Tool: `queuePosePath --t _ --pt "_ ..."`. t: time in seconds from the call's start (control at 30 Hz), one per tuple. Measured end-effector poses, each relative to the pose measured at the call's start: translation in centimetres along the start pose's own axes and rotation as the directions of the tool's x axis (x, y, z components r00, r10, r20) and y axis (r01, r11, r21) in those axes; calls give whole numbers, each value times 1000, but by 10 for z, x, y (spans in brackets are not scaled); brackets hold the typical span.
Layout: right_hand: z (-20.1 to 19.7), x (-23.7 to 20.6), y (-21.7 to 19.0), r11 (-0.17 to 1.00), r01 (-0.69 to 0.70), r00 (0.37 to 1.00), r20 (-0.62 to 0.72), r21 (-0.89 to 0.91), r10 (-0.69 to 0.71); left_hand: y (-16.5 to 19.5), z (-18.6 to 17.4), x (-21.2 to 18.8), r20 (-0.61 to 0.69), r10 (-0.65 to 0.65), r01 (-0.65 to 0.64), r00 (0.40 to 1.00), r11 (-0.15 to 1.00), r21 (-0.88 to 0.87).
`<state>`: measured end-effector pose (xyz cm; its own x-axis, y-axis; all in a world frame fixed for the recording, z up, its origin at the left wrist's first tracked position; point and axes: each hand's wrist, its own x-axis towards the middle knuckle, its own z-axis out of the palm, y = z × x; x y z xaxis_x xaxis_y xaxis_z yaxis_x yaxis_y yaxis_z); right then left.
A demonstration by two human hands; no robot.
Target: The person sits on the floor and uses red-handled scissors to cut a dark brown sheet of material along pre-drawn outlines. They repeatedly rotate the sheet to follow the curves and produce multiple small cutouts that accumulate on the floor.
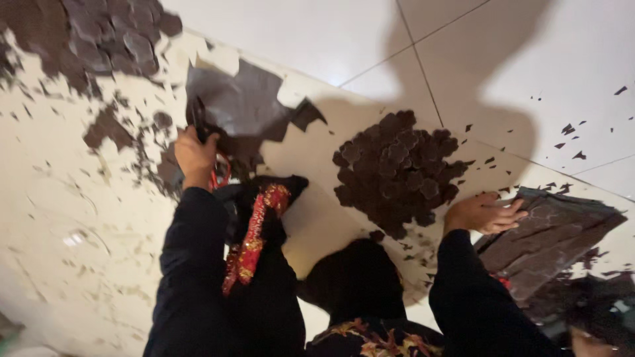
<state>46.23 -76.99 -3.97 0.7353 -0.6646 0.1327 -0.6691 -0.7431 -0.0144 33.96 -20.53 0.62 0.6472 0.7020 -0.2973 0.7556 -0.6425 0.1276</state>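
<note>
Head view, looking down at a cream mat on the tiled floor. Left hand is closed around red-handled scissors beside a dark sheet. Right hand rests open on a stack of dark sheets, near a pile of dark cut-out shapes.

My left hand is curled into a closed grip, arm stretched forward in a black sleeve. My right hand lies flat, fingers spread, palm down.
</note>
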Motion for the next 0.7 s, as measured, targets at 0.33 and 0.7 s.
queuePosePath --t 0.33,0.7 --pt "13 1 21 984 -42 998 -50 -172 34 24 -70 -99 -226 197 -237 954 957 -165" --pt "23 22 63 978 -28 999 10 -207 31 -12 -58 -200 -213 266 -319 940 906 -276"
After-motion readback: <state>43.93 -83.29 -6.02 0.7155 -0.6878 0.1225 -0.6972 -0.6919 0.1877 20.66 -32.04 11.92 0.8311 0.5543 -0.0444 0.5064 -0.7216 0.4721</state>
